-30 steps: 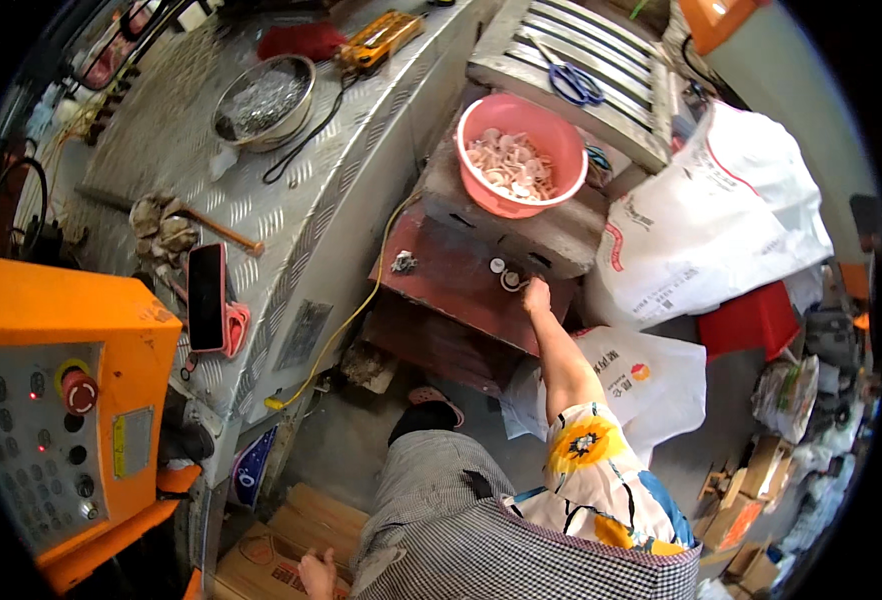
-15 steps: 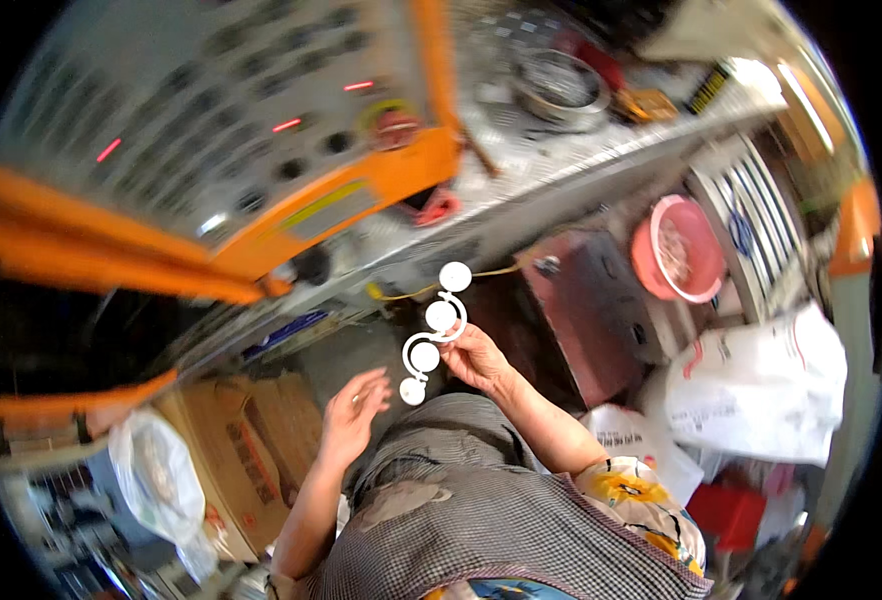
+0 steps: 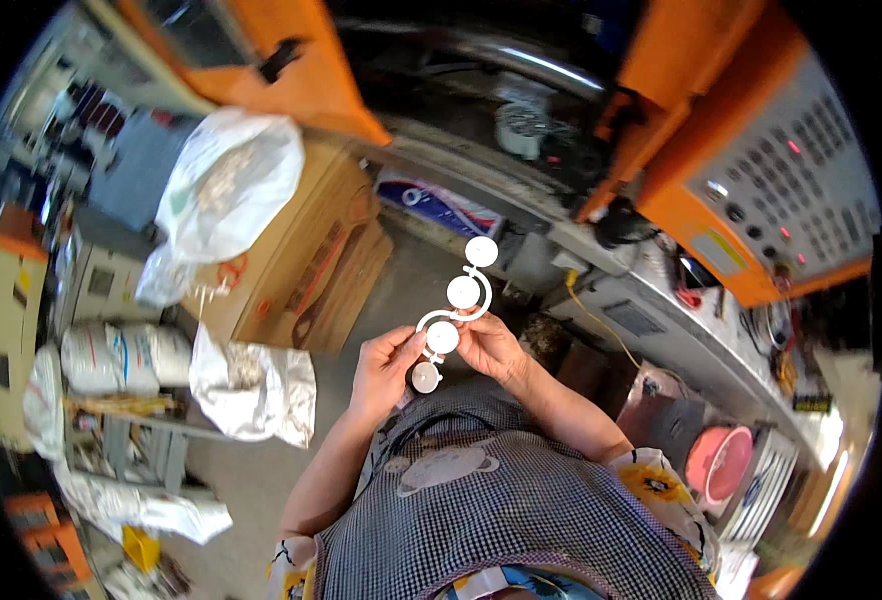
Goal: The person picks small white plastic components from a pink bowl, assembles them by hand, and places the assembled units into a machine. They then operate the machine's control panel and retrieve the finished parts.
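A white moulded plastic piece (image 3: 443,337) is held up before my apron. It is an S-shaped strip carrying several round cups or discs, with one at each end. My right hand (image 3: 492,348) pinches it near the middle of the curve, fingers partly behind it. My left hand (image 3: 386,368) is closed with thumb and fingers on its lower-left part, beside the two nearer discs. The fingertips behind the piece are hidden.
Left of my hands stands a cardboard box (image 3: 271,290) topped by an open white bag (image 3: 229,180). A machine with an orange door (image 3: 301,70) is ahead. The control panel (image 3: 771,190) is far right, above a metal ledge (image 3: 701,330). A pink basin (image 3: 718,463) sits lower right.
My left hand has come in from beside the white plastic piece and now grips it. The view has swung left, bringing the box and bags further in and shifting the control panel right.
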{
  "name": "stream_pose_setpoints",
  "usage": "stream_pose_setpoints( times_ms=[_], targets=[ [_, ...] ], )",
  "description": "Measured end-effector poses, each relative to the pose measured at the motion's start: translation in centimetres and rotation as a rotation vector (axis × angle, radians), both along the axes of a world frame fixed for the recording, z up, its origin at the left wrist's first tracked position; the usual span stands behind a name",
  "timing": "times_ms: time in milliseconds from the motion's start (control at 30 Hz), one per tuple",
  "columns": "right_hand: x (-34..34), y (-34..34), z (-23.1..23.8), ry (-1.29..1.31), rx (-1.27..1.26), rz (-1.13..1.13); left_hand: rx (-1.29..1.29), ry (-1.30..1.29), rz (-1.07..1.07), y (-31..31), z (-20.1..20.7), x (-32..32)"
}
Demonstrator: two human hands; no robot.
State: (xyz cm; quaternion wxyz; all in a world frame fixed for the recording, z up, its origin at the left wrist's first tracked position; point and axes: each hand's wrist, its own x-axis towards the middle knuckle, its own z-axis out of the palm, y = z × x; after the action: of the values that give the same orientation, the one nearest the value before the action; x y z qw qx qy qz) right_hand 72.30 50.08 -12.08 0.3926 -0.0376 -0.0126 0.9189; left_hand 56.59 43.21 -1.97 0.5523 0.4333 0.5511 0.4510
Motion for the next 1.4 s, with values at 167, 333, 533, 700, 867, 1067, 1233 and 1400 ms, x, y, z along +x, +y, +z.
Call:
stream_pose_setpoints(
  times_ms=[167, 333, 533, 700, 867, 1067, 1233, 1400],
  targets=[
    [-8.2, -0.9, -1.5, -0.327, 0.09, 0.278, -0.031, -0.049, 0.25, -4.5, -3.0, -7.2],
    [-11.5, -2.8, -6.0, -0.836, 0.133, 0.639, -0.482, -0.099, 0.534, -14.2, -11.8, -17.5],
    [-13.6, -4.2, -8.5, -0.988, 0.097, 0.672, -0.646, -0.133, 0.988, -27.5, -25.7, -33.1],
    [-17.2, -3.9, -7.1, -1.052, 0.156, 0.657, -0.738, 0.41, 1.283, -26.8, -26.8, -45.3],
    [-18.9, -3.8, -5.3, -1.272, 0.471, 0.615, -0.323, 0.68, 0.8, -16.6, -24.2, -43.0],
    [-13.6, -4.5, -7.0, -1.447, 1.334, 0.782, -0.214, 0.386, -0.044, -12.2, -29.1, -28.0],
    [-12.0, -1.1, -1.6, -1.295, 1.34, 0.692, 0.091, 0.482, -0.066, -2.3, -12.7, -25.1],
    [-7.9, 11.9, 4.5, -1.901, 1.226, -0.413, 0.347, 0.458, 0.223, 8.4, -1.5, -24.4]
  ],
)
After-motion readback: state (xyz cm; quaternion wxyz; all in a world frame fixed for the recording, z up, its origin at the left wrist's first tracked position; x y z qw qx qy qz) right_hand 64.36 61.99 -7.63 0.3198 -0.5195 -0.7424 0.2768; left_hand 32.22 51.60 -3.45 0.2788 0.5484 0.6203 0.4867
